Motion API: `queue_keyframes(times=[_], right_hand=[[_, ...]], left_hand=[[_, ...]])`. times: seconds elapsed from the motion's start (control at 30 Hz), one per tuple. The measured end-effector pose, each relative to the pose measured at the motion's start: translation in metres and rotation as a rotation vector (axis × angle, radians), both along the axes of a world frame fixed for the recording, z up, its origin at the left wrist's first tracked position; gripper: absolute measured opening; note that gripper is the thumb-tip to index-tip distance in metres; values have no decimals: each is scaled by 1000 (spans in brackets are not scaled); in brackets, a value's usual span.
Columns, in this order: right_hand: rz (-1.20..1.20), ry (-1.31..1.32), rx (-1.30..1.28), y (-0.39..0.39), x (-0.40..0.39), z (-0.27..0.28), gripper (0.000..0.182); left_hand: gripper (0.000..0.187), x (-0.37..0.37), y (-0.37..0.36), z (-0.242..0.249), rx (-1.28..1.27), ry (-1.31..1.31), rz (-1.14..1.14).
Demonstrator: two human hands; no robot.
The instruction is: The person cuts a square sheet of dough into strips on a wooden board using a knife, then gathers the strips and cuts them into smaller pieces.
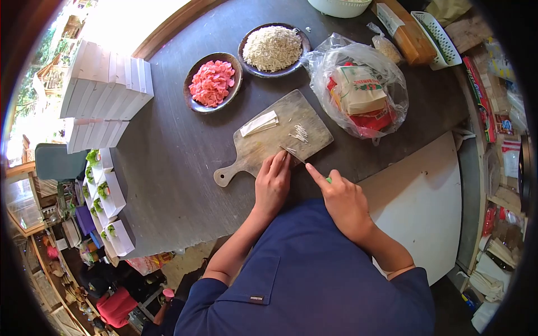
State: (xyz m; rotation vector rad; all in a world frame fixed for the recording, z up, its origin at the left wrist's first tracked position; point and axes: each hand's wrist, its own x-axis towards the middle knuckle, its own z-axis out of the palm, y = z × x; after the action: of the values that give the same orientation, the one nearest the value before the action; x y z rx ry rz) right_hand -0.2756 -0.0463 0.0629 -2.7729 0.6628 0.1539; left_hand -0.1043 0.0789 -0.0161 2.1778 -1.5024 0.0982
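A wooden cutting board (263, 147) with a handle lies on the dark table. On it are a stack of pale flat strips (259, 123) and a small pile of thin white slivers (300, 134). My right hand (343, 196) is closed around the green handle of a knife (295, 154), its index finger along the top and the blade over the board's near edge. Beside the blade, my left hand (273, 178) presses its fingertips down at the board's edge, fingers together; what lies under them is too hidden to name.
Beyond the board stand a bowl of pink pieces (211, 83) and a bowl of whitish shreds (272, 49). A clear plastic bag (363, 92) holding packets sits at right. White boxes (103, 84) are stacked at left, near open boxes with green leaves (114, 195). A person in red (116, 307) is at lower left.
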Motion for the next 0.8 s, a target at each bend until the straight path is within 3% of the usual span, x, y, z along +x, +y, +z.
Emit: queue_keyframes(times=[0.8], right_hand=[[-47,-82,25,1,-15,-9,72]], left_hand=[[38,-3,2,-15,-99,-25,49]])
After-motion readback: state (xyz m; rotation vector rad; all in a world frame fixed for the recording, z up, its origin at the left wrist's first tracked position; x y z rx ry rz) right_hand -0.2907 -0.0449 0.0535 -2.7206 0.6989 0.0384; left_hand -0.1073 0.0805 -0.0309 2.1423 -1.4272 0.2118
